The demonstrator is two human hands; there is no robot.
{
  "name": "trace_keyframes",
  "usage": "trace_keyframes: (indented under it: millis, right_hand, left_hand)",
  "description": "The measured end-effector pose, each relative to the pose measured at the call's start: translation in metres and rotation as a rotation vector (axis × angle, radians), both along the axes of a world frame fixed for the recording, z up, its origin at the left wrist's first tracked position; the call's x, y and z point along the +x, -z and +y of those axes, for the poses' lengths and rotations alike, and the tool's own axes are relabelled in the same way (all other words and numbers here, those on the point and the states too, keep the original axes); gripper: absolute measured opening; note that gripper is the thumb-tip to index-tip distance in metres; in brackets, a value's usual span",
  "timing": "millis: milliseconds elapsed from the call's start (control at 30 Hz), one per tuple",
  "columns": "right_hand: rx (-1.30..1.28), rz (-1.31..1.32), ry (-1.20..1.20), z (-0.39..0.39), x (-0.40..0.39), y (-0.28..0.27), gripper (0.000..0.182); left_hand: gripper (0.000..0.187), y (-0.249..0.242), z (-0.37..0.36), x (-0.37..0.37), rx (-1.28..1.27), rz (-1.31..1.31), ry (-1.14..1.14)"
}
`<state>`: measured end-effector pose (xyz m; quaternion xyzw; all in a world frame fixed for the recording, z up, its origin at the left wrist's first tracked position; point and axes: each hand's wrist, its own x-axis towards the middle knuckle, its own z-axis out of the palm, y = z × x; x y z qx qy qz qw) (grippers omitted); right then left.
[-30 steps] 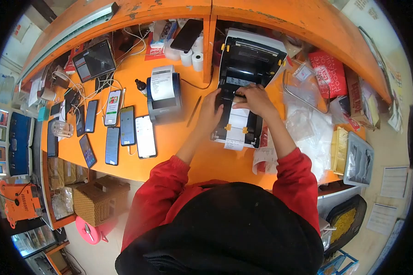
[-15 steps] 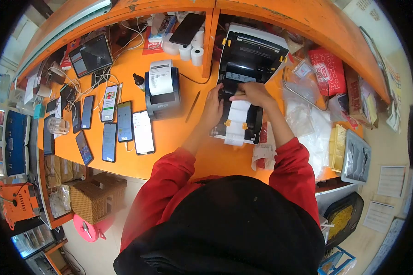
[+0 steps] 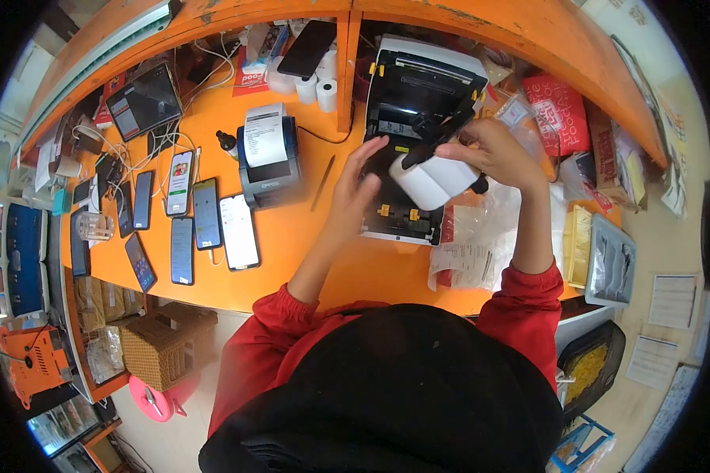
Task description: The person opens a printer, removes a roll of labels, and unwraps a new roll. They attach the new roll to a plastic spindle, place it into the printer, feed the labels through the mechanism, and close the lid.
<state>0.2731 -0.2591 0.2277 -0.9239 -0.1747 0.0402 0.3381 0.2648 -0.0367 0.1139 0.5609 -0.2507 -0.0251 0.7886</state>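
A large black and white printer point(image 3: 427, 79) stands with its lid up, its inside and yellow clips showing. Above its right side, my right hand point(image 3: 493, 154) is closed on a black part that carries a white label roll point(image 3: 434, 181), with a flap of labels hanging down. My left hand point(image 3: 356, 189) is at the printer's left edge, fingers apart and holding nothing. To the left stands a smaller dark printer point(image 3: 269, 177) with a printed white slip point(image 3: 265, 135) coming out of its top.
Several phones point(image 3: 207, 213) lie on the orange table point(image 3: 292, 272) at the left, below a tablet point(image 3: 144, 102) and tangled cables. White paper rolls point(image 3: 326, 94) stand at the back. Clear plastic bags point(image 3: 528, 229), a red bag point(image 3: 556, 114) and a grey tray point(image 3: 611, 262) are at the right.
My right hand has lifted the label roll and its black part out of the printer, up and to the right. My left hand has drawn slightly left, fingers spread.
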Motion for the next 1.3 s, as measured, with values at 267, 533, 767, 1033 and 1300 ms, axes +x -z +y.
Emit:
trace_keyframes:
  millis: [267, 533, 767, 1033, 1300]
  right_hand:
    - [0.209, 0.102, 0.188, -0.025, -0.025, -0.017, 0.043]
    - [0.319, -0.031, 0.332, -0.038, -0.049, -0.003, 0.048]
    - [0.277, -0.094, 0.344, -0.026, -0.062, -0.005, 0.049]
    - [0.358, 0.012, 0.322, 0.053, -0.084, -0.006, 0.045]
    - [0.533, 0.499, 0.361, 0.15, -0.11, 0.156, 0.051]
  left_hand:
    - [0.042, -0.065, 0.02, -0.027, 0.363, 0.155, 0.293]
    - [0.036, -0.087, 0.035, -0.048, 0.335, 0.059, 0.236]
    - [0.028, -0.095, 0.05, -0.069, 0.291, 0.146, 0.184]
    - [0.011, -0.072, 0.101, -0.092, 0.213, 0.219, 0.047]
    - [0.013, 0.032, 0.176, -0.111, 0.582, 0.198, -0.3]
